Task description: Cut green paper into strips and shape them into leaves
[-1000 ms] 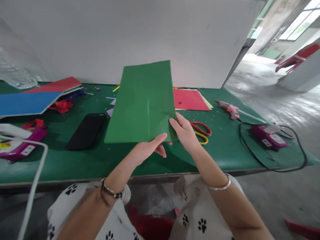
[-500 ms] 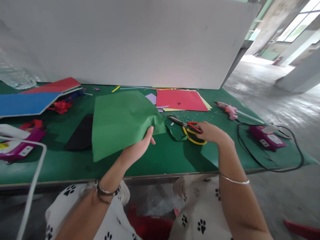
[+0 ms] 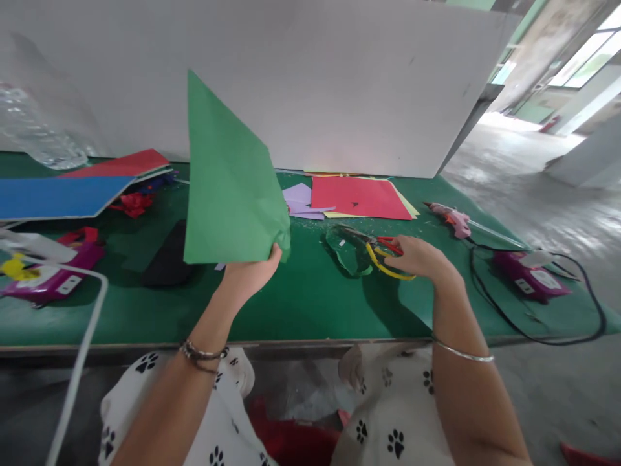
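My left hand (image 3: 250, 275) pinches the lower corner of a green paper sheet (image 3: 226, 181) and holds it upright above the green table (image 3: 310, 304). My right hand (image 3: 420, 257) rests on the table with its fingers curled over the red and yellow handles of the scissors (image 3: 381, 252). The scissor blades point left, beside a small green paper scrap (image 3: 347, 249).
Red paper (image 3: 359, 197) and purple pieces (image 3: 301, 197) lie at the back. A pink glue gun (image 3: 451, 217) and a magenta box (image 3: 526, 275) with a black cord sit on the right. A black phone (image 3: 167, 262), blue board (image 3: 58, 197) and another magenta box (image 3: 53, 278) are at left.
My right hand let go of the green sheet and went to the scissors. My left hand first lowered the sheet, then raised it upright.
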`<action>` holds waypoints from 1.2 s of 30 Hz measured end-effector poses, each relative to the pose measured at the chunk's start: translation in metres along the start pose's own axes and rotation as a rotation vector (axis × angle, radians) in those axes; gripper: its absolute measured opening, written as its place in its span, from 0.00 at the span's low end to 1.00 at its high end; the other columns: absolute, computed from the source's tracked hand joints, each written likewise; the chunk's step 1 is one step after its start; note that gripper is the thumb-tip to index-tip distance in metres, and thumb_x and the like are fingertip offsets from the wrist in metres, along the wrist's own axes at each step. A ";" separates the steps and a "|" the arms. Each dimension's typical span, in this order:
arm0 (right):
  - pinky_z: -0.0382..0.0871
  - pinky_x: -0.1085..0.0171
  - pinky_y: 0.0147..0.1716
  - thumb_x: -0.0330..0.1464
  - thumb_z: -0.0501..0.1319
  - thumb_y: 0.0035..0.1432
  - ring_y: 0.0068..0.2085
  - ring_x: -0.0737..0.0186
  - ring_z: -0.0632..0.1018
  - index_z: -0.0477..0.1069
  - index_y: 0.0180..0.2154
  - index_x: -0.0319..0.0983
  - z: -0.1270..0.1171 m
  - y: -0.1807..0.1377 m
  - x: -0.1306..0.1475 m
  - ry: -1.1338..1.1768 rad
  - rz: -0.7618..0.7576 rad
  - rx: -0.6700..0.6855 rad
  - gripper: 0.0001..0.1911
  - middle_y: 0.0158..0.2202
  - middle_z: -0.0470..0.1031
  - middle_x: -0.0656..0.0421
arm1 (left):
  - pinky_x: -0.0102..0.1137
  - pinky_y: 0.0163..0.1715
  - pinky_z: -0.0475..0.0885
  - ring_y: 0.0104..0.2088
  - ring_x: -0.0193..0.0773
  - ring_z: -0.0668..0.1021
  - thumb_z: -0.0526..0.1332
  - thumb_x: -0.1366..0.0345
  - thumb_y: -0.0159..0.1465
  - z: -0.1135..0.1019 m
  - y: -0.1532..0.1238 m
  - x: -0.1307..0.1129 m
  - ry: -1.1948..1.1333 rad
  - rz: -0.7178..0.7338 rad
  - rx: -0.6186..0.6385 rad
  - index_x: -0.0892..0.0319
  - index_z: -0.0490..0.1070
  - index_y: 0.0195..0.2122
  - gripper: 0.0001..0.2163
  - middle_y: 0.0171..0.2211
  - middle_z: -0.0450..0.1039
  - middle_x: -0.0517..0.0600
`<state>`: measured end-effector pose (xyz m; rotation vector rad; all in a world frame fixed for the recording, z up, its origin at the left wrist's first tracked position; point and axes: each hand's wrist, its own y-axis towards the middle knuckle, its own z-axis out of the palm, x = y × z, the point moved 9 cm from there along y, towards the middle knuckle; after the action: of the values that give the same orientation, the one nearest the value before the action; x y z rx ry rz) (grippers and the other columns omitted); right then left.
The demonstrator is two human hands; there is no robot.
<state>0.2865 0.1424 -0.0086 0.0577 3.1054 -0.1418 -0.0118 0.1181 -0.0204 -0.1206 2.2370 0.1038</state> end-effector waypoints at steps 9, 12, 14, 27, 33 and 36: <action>0.59 0.65 0.25 0.38 0.53 0.44 0.32 0.57 0.72 0.62 0.29 0.39 -0.027 -0.010 -0.019 0.176 0.128 -0.211 0.10 0.33 0.71 0.55 | 0.29 0.22 0.62 0.15 0.35 0.69 0.53 0.59 0.52 0.024 0.010 0.019 0.202 -0.123 0.238 0.57 0.64 0.06 0.19 0.09 0.66 0.49; 0.60 0.64 0.27 0.38 0.53 0.44 0.33 0.57 0.72 0.62 0.31 0.40 -0.026 -0.009 -0.016 0.204 0.108 -0.235 0.11 0.34 0.71 0.55 | 0.29 0.22 0.64 0.16 0.35 0.70 0.51 0.55 0.54 0.026 0.011 0.023 0.156 -0.135 0.270 0.57 0.65 0.08 0.21 0.11 0.69 0.50; 0.60 0.63 0.28 0.38 0.54 0.43 0.36 0.55 0.71 0.62 0.32 0.40 -0.026 -0.008 -0.013 0.162 0.108 -0.255 0.12 0.37 0.71 0.53 | 0.29 0.23 0.65 0.17 0.35 0.71 0.48 0.52 0.55 0.029 0.011 0.021 0.080 -0.129 0.296 0.58 0.68 0.12 0.22 0.14 0.71 0.50; 0.55 0.66 0.23 0.39 0.56 0.45 0.24 0.65 0.63 0.57 0.26 0.40 -0.029 -0.001 0.011 0.580 0.023 -0.391 0.11 0.21 0.61 0.62 | 0.27 0.19 0.63 0.16 0.33 0.69 0.60 0.57 0.47 -0.011 0.020 0.025 -0.212 -0.146 -0.079 0.60 0.66 0.30 0.13 0.14 0.65 0.43; 0.54 0.69 0.17 0.46 0.58 0.43 0.18 0.72 0.61 0.57 0.24 0.40 -0.005 -0.002 0.058 1.163 -0.134 -0.121 0.17 0.16 0.56 0.68 | 0.26 0.20 0.66 0.12 0.25 0.62 0.60 0.67 0.43 0.004 0.020 0.033 -0.711 -0.264 -0.068 0.60 0.61 0.22 0.07 0.10 0.56 0.38; 0.61 0.69 0.18 0.48 0.59 0.41 0.20 0.70 0.68 0.58 0.24 0.40 0.007 -0.008 0.087 1.486 -0.165 0.035 0.19 0.17 0.62 0.66 | 0.26 0.18 0.67 0.12 0.26 0.62 0.58 0.68 0.44 0.013 0.015 0.020 -0.767 -0.255 -0.040 0.60 0.61 0.23 0.06 0.10 0.56 0.38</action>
<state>0.1995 0.1364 -0.0181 -0.1875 4.5907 -0.2334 -0.0162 0.1335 -0.0437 -0.3267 1.4421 0.0435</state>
